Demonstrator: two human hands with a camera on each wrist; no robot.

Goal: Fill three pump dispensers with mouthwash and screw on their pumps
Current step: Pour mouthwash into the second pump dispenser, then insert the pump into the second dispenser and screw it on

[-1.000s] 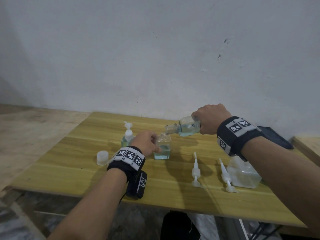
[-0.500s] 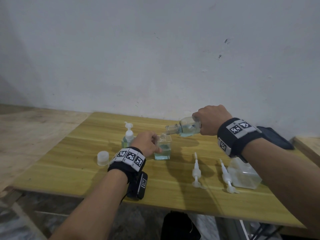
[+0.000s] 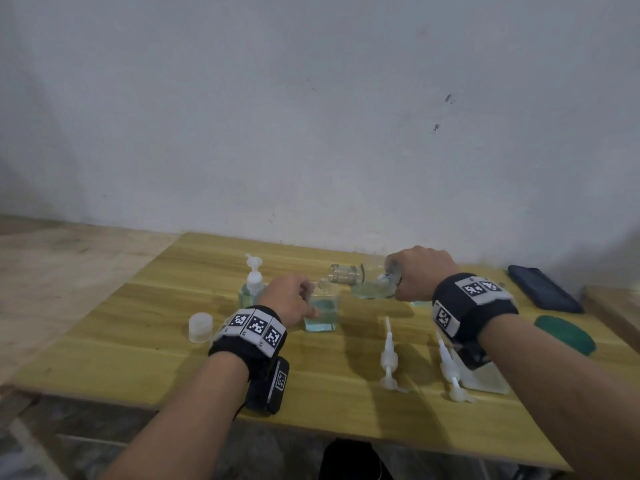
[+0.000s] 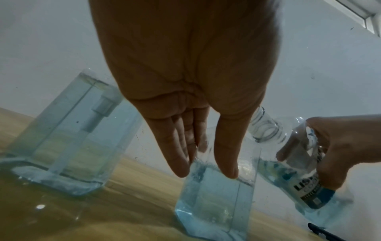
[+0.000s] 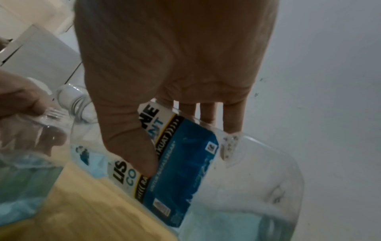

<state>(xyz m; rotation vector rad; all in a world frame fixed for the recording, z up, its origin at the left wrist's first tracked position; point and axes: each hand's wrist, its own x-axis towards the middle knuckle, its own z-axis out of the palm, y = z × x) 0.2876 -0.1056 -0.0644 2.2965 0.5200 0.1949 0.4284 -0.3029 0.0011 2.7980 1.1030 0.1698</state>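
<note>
**Op:** Right hand (image 3: 420, 271) is what I watch first; it is wrapped round the labelled middle of the mouthwash bottle (image 3: 370, 284), thumb across the label, bottle tipped nearly flat with its open neck over the mouth of the square dispenser (image 3: 322, 311); my left hand (image 3: 289, 299) grips that dispenser by its upper walls and steadies it on the desk (image 3: 138, 348).

**Second:** How do you judge they handle?

**Op:** The bottle looks like thin clear plastic, about a third full, so light but sloshy; I would keep hold at the label, where the surface is less slick; squeezing hard could flex it and spurt. The dispenser looks stiff, small-footed, easy to tip; a hold high on the sides suits it.

**Second:** Anything changed from a moment ago?

**Op:** Little; both hands keep their grips and the pour carries on; the view has swung, so a dark phone (image 3: 543, 289) and a green pad (image 3: 566, 336) now show at the right. One filled dispenser with its pump on (image 3: 251, 289) stands behind; two loose pumps (image 3: 389, 358) lie nearer me.
</note>
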